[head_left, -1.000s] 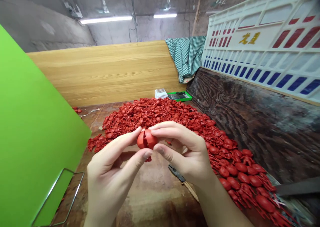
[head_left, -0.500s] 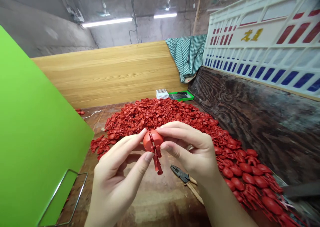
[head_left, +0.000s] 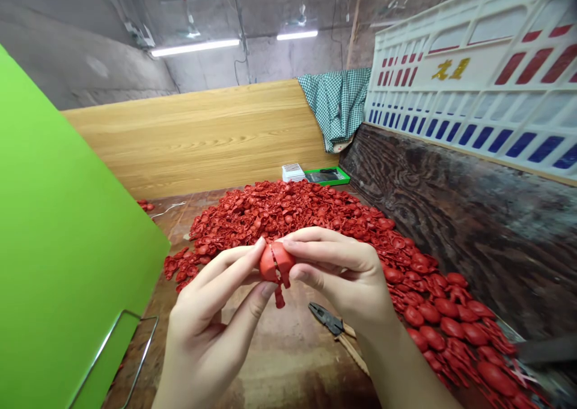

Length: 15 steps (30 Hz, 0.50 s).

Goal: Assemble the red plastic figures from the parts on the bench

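Both hands meet in the middle of the view around a small red plastic piece (head_left: 276,263), rounded like two shells pressed together, with a short stem hanging below. My left hand (head_left: 211,319) pinches its left side between thumb and forefinger. My right hand (head_left: 342,277) pinches its right side the same way. Behind and to the right spreads a big heap of similar red plastic parts (head_left: 297,211) on the brown wooden table (head_left: 270,361).
Small pliers (head_left: 331,322) lie on the table just under my right hand. A green board (head_left: 58,247) with a wire frame (head_left: 117,355) stands at left. A wooden panel (head_left: 202,133) closes the back; a white box (head_left: 293,172) and green tray (head_left: 327,176) sit near it.
The red piece has been turned between my fingers: its stem, hidden at first, swung down into sight and now shows shorter. Both hands stay pinched on it.
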{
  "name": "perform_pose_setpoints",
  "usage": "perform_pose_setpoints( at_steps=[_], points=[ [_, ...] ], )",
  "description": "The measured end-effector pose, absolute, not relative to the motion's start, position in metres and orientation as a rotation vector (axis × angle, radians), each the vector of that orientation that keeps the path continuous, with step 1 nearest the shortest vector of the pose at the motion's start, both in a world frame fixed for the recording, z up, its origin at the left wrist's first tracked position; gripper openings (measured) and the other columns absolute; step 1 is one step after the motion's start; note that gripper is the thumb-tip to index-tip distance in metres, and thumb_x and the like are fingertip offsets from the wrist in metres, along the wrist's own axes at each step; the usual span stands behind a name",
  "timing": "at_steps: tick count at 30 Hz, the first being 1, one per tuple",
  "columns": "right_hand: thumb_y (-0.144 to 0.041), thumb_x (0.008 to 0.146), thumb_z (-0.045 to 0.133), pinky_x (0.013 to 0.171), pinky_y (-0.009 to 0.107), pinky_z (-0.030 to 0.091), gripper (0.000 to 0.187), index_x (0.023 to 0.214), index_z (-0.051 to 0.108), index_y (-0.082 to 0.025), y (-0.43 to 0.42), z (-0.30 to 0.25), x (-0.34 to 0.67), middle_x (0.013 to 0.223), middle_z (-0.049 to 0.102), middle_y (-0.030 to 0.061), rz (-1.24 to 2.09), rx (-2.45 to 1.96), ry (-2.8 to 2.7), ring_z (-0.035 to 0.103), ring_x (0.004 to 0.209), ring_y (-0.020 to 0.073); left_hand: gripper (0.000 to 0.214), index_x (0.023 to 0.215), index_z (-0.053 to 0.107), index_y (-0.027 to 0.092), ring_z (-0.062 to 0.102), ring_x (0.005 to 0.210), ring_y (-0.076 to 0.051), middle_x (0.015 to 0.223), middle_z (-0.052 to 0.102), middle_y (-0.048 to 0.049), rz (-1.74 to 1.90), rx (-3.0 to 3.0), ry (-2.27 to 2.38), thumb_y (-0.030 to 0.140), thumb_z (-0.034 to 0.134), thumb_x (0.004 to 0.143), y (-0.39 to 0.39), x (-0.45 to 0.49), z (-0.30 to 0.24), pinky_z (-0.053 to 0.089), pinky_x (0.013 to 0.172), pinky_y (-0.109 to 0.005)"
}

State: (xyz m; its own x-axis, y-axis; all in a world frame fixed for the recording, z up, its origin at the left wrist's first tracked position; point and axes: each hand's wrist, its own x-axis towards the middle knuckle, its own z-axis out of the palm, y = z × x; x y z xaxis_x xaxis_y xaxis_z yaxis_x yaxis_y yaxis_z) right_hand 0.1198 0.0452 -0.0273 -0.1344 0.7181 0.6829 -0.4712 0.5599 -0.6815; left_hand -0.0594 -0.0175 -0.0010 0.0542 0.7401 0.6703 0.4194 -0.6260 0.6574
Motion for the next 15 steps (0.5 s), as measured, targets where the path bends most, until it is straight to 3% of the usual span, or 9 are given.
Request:
perform_pose_setpoints(
  at_steps=[7, 11, 15],
  points=[
    [-0.019, 0.089, 0.09, 0.083, 0.029, 0.072, 0.028, 0.112, 0.087, -0.035, 0.041, -0.023, 0.123, 0.109, 0.085, 0.0046, 1.028, -0.211, -1.395, 0.082, 0.098, 0.0197, 0.062, 0.14, 0.071, 0.049, 0.077, 0.11, -0.014, 0.129, 0.077, 0.0046, 1.571, 2.129, 1.141, 0.008, 0.078, 0.094, -0.018, -0.067, -0.002, 0.067, 0.093, -0.02],
    [-0.008, 0.089, 0.086, 0.091, 0.026, 0.07, 0.039, 0.115, 0.086, -0.036, 0.038, -0.022, 0.124, 0.119, 0.085, 0.0023, 0.993, -0.254, -1.432, 0.083, 0.105, 0.0184, 0.064, 0.142, 0.071, 0.043, 0.076, 0.113, -0.013, 0.131, 0.076, 0.0034, 1.602, 2.203, 1.135, 0.003, 0.078, 0.092, -0.015, -0.071, -0.005, 0.065, 0.097, -0.019],
    [-0.009, 0.085, 0.09, 0.108, 0.035, 0.066, 0.046, 0.123, 0.083, -0.034, 0.034, -0.025, 0.119, 0.128, 0.083, 0.0033, 0.925, -0.294, -1.434, 0.08, 0.118, 0.0229, 0.069, 0.145, 0.07, 0.034, 0.075, 0.115, -0.014, 0.134, 0.075, -0.0005, 1.705, 2.33, 1.091, -0.004, 0.078, 0.088, -0.012, -0.07, -0.009, 0.063, 0.103, -0.022]
  ],
)
